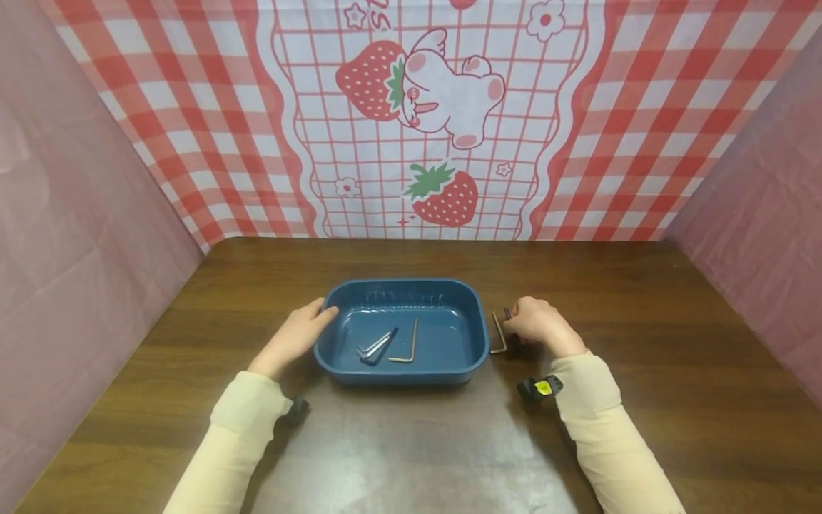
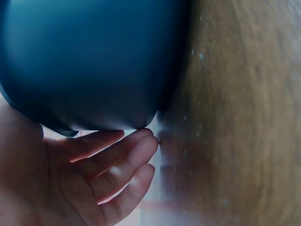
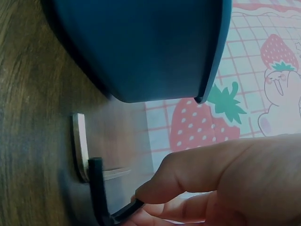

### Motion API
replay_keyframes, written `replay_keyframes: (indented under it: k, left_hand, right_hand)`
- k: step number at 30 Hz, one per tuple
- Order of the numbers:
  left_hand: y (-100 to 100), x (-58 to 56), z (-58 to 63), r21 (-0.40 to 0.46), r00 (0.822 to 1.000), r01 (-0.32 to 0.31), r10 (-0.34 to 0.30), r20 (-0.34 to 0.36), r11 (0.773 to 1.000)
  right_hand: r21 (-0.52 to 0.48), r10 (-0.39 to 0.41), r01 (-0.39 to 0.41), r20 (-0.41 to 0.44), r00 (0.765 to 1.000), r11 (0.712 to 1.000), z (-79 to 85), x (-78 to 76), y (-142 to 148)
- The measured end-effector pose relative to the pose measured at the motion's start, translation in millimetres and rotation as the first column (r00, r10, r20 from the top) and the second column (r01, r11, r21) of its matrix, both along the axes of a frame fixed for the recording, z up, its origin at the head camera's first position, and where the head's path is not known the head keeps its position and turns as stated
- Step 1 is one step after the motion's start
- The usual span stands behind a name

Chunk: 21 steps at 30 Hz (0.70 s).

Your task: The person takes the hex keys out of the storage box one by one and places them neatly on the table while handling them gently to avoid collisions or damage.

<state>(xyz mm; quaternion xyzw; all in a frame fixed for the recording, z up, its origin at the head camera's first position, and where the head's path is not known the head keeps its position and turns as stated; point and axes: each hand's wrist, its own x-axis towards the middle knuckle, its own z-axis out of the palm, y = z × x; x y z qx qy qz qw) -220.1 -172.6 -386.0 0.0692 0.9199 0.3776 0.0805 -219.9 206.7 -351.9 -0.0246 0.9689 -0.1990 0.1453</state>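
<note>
The blue tray (image 1: 399, 379) is held at its left end by my left hand (image 1: 298, 334), thumb over the rim and fingers against the outer wall. Inside lie a brass-coloured hex key (image 1: 414, 344) and a small group of silver and dark hex keys (image 1: 374, 348), partly overlapping. Right of the tray, my right hand (image 1: 538, 323) pinches a black hex key (image 3: 98, 188) between thumb and fingers. Next to it on the table rests another L-shaped metal hex key (image 3: 81, 141), apart from the tray.
The brown wooden table (image 1: 411, 457) reaches back to a red-and-white strawberry cloth (image 1: 443, 200). Pink cloth (image 1: 758, 193) hangs along both sides. A dark device with a yellow patch (image 1: 542, 387) is on my right wrist.
</note>
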Motion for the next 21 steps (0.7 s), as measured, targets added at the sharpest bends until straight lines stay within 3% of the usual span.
replay_keyframes:
  k: [21]
  left_hand:
    - [-0.4,-1.2,-1.1,-0.009,1.0,0.002,-0.002,0.003,1.0]
  right_hand:
    - [-0.016,0.017,-0.018,-0.024,1.0,1.0,-8.0,0.2,-4.1]
